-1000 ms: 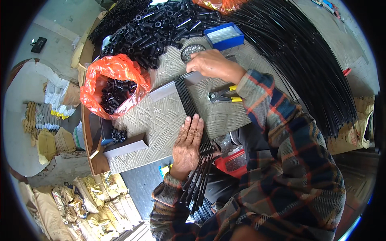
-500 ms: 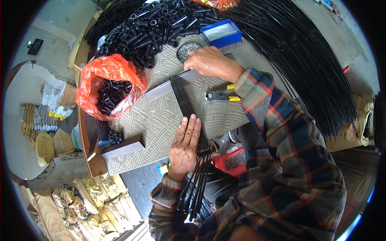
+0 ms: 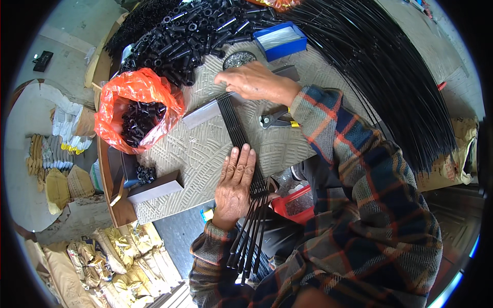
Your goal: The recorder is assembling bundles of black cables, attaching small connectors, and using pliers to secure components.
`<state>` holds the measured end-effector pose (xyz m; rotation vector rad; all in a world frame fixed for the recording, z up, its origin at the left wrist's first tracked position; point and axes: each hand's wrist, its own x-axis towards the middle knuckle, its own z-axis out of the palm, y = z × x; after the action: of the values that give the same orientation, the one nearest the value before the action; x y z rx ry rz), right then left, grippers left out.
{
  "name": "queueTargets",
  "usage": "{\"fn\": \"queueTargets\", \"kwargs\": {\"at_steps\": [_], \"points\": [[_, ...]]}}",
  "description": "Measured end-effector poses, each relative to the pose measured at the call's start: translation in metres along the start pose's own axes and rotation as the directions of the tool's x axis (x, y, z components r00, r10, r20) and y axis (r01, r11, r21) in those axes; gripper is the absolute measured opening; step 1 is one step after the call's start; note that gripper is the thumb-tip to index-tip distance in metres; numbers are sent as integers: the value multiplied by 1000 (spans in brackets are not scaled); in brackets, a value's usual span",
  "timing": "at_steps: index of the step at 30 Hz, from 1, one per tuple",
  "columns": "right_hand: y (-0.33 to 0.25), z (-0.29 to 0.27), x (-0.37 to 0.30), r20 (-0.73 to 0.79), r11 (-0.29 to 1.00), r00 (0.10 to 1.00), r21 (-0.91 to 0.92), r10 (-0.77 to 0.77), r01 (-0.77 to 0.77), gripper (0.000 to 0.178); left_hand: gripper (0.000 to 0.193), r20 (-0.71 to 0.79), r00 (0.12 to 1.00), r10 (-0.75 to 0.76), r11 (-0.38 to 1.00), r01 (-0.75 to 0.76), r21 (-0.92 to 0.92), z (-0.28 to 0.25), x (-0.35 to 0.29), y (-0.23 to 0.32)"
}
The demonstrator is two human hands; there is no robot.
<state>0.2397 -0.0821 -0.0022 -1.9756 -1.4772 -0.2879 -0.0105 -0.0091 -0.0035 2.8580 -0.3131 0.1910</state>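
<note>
My left hand (image 3: 235,179) lies flat, fingers stretched out, on a row of thin black rods (image 3: 234,123) set side by side. The rods' far ends lie across a grey metal angle bar (image 3: 202,114); their near ends fan out past the table's front edge. My right hand (image 3: 254,81) is over the bar, just beyond the rods' far ends, its fingers extended to the left; I see nothing in it. Behind it stands a round dish of small metal bits (image 3: 239,59). Pincers with yellow handles (image 3: 277,120) lie beside my right sleeve.
Black tubular parts (image 3: 190,38) are heaped at the back, and an orange bag (image 3: 138,82) of black parts sits left. A blue box (image 3: 285,45) stands behind my right hand. Long black rods (image 3: 390,77) cover the right side. Another angle bar (image 3: 156,190) lies front left.
My right hand has moved slightly left and its fingers have straightened from a bent grip at the bar. My left hand stays flat on the rods.
</note>
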Motion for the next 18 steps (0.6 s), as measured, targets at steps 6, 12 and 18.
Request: {"fn": "queueTargets", "kwargs": {"at_steps": [6, 12, 18], "points": [[10, -12, -3, 181, 980, 975, -176, 127, -94, 11, 99, -24, 1000, 2, 1000, -2, -17, 0, 2, 1], [55, -43, -6, -262, 943, 950, -237, 171, -235, 10, 83, -92, 996, 20, 1000, -21, -3, 0, 15, 5], [100, -92, -7, 86, 824, 920, -481, 383, -299, 5, 72, -92, 995, 27, 996, -18, 91, 6, 7, 0]]}}
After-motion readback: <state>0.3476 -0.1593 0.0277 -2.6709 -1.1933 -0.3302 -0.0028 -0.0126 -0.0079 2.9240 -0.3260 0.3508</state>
